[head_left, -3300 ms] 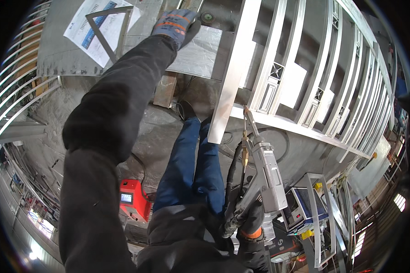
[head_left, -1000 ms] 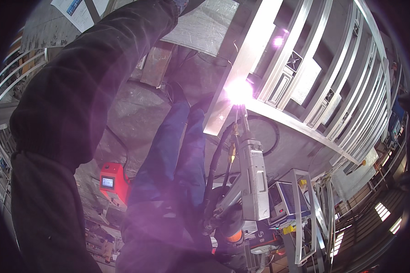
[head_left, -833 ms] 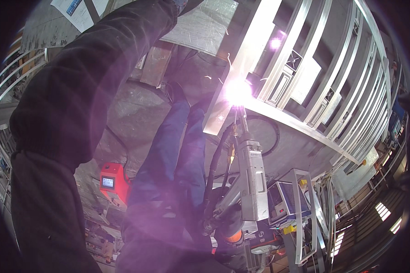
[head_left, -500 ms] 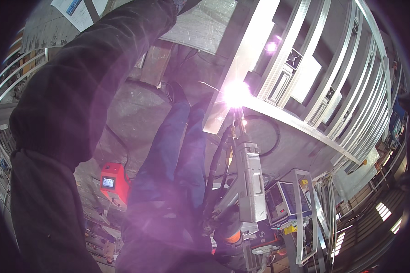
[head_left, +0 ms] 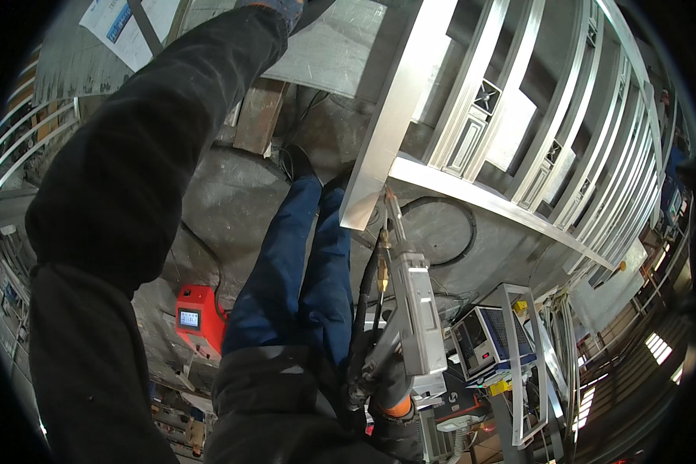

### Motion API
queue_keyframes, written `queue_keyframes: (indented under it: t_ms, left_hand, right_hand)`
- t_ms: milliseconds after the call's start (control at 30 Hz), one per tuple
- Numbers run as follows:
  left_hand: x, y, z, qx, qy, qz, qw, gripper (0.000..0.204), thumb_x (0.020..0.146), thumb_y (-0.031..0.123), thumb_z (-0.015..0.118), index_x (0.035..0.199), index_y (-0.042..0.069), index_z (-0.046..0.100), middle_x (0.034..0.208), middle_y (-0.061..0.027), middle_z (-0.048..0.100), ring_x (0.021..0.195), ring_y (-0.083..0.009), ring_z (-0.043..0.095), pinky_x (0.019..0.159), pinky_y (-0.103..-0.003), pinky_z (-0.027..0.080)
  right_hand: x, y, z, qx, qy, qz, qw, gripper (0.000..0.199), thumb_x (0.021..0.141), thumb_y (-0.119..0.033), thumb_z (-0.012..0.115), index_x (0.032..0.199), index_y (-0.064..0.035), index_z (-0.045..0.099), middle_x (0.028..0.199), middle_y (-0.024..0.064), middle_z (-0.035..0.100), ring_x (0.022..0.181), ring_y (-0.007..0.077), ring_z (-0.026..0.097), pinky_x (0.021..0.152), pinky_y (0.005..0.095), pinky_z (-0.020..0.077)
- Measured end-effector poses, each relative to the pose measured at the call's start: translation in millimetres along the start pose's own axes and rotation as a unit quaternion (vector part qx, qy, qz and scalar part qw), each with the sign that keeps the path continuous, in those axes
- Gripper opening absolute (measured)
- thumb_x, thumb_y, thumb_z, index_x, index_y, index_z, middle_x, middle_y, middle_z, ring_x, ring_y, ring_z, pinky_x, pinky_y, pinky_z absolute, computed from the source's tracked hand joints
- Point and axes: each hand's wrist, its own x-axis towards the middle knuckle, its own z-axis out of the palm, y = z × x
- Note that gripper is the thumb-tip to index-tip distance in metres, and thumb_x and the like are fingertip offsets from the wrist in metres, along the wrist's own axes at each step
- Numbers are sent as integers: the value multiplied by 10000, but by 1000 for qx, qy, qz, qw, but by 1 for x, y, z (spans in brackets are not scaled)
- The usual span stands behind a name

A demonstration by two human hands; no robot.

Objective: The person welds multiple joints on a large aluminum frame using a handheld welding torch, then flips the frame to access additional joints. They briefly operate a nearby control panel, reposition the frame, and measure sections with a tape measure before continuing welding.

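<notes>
On my far left a red box point(head_left: 196, 319) with a small screen sits on the floor. My left hand point(head_left: 286, 8) reaches up to the top edge of the view, the glove barely in frame against a grey sheet point(head_left: 340, 50); I cannot tell how its fingers lie. Centre, my blue trouser legs point(head_left: 301, 271) hang over the concrete. Just right of them my right hand point(head_left: 379, 387), low in the view, has its fingers wrapped tight around the grip of the torch point(head_left: 410, 309), whose nozzle tip touches, or nearly touches, the joint where the bar point(head_left: 387, 124) meets the rail of the frame point(head_left: 518, 116). I judge the torch stiff and fairly heavy, its hose dragging behind; the rear grip is the place to hold it. The frame looks rigid, smooth, probably slippery.
</notes>
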Motion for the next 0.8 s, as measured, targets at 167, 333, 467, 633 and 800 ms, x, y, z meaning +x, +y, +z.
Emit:
queue_keyframes:
  t_ms: [167,333,467,633,800]
  left_hand:
    - [1,-6,6,-3,-46,-59,997,232,912,306,637,968,88,695,956,-200,700,922,-391,663,815,-490,524]
    - [14,6,24,174,26,-10,984,307,991,190,548,1284,165,634,1129,-143,720,1054,-360,678,902,-465,544]
    - [43,48,52,8,-127,-70,989,302,976,207,570,1271,155,601,1253,-162,654,1107,-382,640,912,-466,528]
    - [51,80,51,62,-245,-61,966,548,957,208,491,1503,183,457,1425,-144,571,1302,-302,553,1103,-455,404]
    - [59,86,30,21,-315,-67,946,745,853,154,638,1552,166,382,1488,-163,501,1365,-304,487,1160,-463,350]
  right_hand:
    - [-18,-47,-10,14,-62,-8,998,941,785,-845,592,1147,23,576,791,79,609,674,168,622,592,287,525]
    - [-33,-120,0,44,3,-119,992,1013,822,-795,605,1450,-31,388,862,127,586,559,189,586,474,291,505]
    - [-20,-191,10,65,4,-197,978,944,903,-775,504,1478,-47,327,838,132,565,460,176,517,404,288,446]
    - [16,-310,22,132,-69,-268,952,948,939,-749,456,1493,3,299,849,187,609,452,179,556,371,296,470]
    - [55,-442,52,183,-14,-226,957,847,1000,-666,430,1506,2,306,877,203,631,427,175,531,336,296,444]
